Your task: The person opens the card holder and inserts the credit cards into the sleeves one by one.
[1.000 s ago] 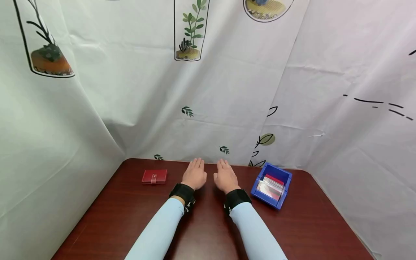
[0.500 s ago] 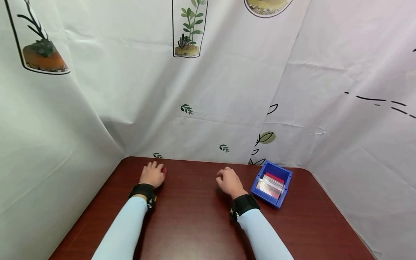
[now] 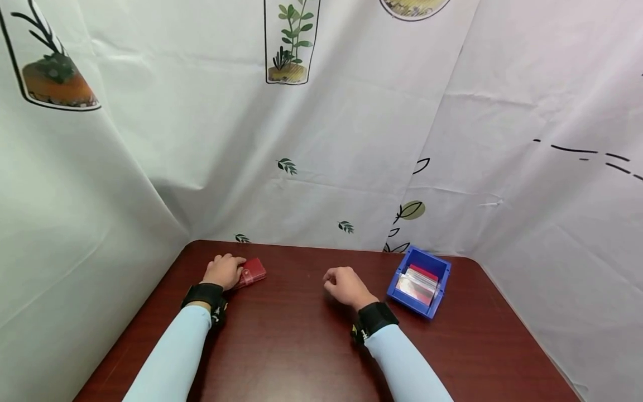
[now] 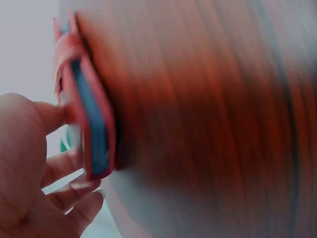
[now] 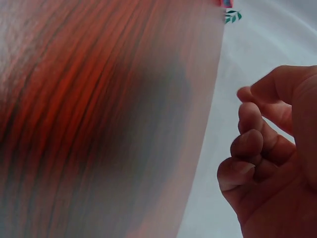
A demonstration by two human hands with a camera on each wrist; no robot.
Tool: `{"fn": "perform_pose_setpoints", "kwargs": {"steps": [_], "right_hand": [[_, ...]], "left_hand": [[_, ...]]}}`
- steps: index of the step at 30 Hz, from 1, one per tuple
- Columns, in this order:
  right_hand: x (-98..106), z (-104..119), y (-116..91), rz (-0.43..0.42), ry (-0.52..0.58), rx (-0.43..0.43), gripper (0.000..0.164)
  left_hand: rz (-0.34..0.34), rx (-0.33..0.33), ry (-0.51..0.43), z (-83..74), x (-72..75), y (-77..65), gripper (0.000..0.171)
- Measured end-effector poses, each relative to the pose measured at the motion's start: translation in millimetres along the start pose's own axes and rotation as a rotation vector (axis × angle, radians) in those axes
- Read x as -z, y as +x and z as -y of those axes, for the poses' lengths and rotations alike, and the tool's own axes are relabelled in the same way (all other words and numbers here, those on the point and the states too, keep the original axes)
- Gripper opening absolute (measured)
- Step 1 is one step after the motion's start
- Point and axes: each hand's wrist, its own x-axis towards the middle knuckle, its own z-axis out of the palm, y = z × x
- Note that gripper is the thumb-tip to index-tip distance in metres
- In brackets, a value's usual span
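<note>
The left hand [image 3: 221,272] grips one end of the red wallet [image 3: 254,270] between thumb and fingers, the rest jutting out to that hand's right, low over the bench [image 3: 291,346]. Well apart from it, the right hand [image 3: 346,286] hangs idle, fingers loosely curled, with the blue box [image 3: 408,306] near its right side.

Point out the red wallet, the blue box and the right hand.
Red wallet [image 3: 255,269]: head view, on its cover beside the strap.
Blue box [image 3: 410,303]: head view, on its near wall.
Right hand [image 3: 347,286]: head view, on its back.
</note>
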Motion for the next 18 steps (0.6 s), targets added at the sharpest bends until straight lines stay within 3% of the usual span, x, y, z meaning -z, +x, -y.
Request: {"fn": "perform_pose_setpoints", "kwargs": {"steps": [2, 8, 14, 18], "right_hand": [[1, 3, 0, 0.027, 0.010, -0.007, 0.016], [3, 11, -1, 0.079, 0.060, -0.018, 0.014], [2, 13, -4, 0.094, 0.107, -0.029, 0.011], [-2, 13, -7, 0.109, 0.186, -0.043, 0.009]], "left_hand": [[0.009, -0.052, -0.049, -7.7, 0.3, -1.2, 0.038], [0.158, -0.129, -0.242, -52.3, -3.1, -10.7, 0.048], [0.214, -0.210, -0.279, -101.1, -18.1, -21.0, 0.052], [0.247, -0.283, -0.314, -123.9, -27.3, -25.1, 0.062]]}}
